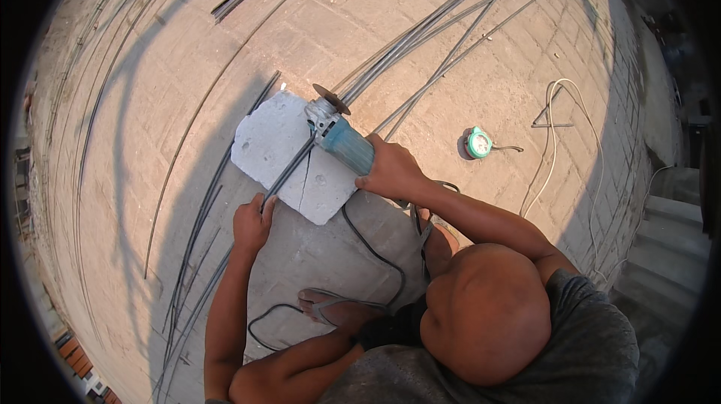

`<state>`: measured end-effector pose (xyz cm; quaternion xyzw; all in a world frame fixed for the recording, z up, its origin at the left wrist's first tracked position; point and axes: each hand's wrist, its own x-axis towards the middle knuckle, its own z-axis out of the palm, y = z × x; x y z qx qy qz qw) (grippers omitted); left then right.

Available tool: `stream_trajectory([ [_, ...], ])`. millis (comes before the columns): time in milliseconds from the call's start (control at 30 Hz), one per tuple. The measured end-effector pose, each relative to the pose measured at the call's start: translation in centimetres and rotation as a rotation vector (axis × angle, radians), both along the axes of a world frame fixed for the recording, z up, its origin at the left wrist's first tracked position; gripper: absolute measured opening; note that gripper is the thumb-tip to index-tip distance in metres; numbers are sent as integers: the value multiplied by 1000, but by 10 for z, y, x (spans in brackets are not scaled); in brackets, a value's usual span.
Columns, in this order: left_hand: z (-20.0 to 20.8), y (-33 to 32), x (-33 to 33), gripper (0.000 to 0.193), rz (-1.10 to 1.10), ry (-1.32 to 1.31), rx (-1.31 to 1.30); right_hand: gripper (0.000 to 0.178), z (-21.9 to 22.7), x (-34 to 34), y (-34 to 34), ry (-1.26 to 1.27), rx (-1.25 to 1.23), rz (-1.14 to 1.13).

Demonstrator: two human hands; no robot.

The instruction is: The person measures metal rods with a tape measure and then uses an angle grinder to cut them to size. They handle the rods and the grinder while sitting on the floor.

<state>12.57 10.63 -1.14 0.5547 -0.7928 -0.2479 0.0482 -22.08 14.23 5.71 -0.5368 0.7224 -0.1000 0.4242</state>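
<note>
My right hand (394,169) is wrapped round the teal body of an angle grinder (351,147). Its brown cutting disc (332,99) stands near the far edge of a pale concrete slab (263,130). My left hand (252,222) is closed round thin steel rods (289,169), which run up over the slab to the grinder's head. Where disc and rods meet, if they do, is hidden by the grinder. A dark crack crosses the slab. The black power cord (368,246) loops from the grinder down past my feet.
Long steel rods (443,10) lie across the brick paving beyond the slab, with others (197,227) to the left. A green tape measure (478,143) lies on the right, near a bent wire triangle (552,125) and a pale cable (552,149). Concrete steps (668,246) rise at far right.
</note>
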Motion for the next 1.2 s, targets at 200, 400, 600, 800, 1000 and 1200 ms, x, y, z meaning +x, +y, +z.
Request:
stream_trajectory([
  [200, 0, 0, 1, 41, -18, 11, -38, 77, 3, 1, -3, -3, 30, 11],
  [400, -1, 0, 1, 41, 2, 7, -10, 77, 6, 2, -4, 8, 37, 14],
  [600, -2, 1, 2, 40, 4, 6, -18, 77, 7, 3, -4, 12, 42, 5],
  [800, 1, 1, 1, 39, -15, 7, -12, 77, 6, 3, -3, 11, 48, 0],
  [1000, -4, 0, 2, 40, -31, 10, -41, 77, 4, 2, -4, 28, 57, 6],
  [1200, -3, -2, 2, 42, -29, -17, -29, 79, 10, 7, -9, 54, 79, -3],
])
